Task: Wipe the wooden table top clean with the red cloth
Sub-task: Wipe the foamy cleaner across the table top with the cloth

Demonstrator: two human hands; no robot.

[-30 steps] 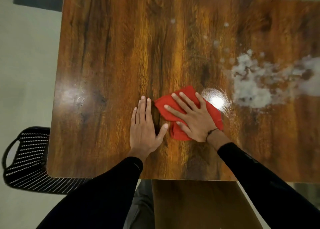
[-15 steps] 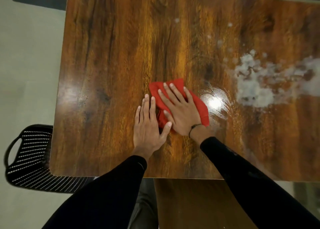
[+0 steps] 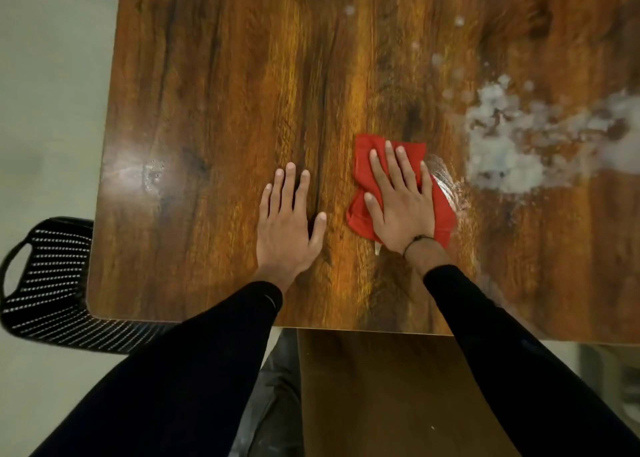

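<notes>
A: Wiping is judged to be partway done. The red cloth (image 3: 360, 152) is pressed flat onto the wooden table top (image 3: 214, 76) near the middle of its near half, under the right hand (image 3: 401, 207), whose fingers (image 3: 389, 159) are laid out straight and spread on the fabric, not curled round it

B: And the left hand (image 3: 287, 224)?

A: It is rested palm down on bare wood just to the left of the cloth, fingers straight and relaxed, nothing held. A gap is seen between it and the cloth

B: What is left to clean?

A: A large white smear (image 3: 512, 145) is noted on the right part of the top, near the cloth but not yet reached, with small white specks (image 3: 459, 21) scattered beyond it. A wet, shiny streak (image 3: 446, 179) is seen just beside the cloth's right edge. A dull patch (image 3: 138, 176) is visible near the left edge; whether it is residue or glare cannot be told. Most of the work is judged to remain

B: What differs from half a second ago?

A: The cloth and right hand are found shifted to the right, closer to the smear. Earlier the left thumb was touching the cloth; now they are apart. The right hand's fingers, then angled to the left, are now pointed more straight ahead. The smear itself is unchanged

B: Anything else recorded?

A: A black perforated chair (image 3: 45, 276) is noted beside the table's left corner, on the pale floor (image 3: 52, 93)
</notes>
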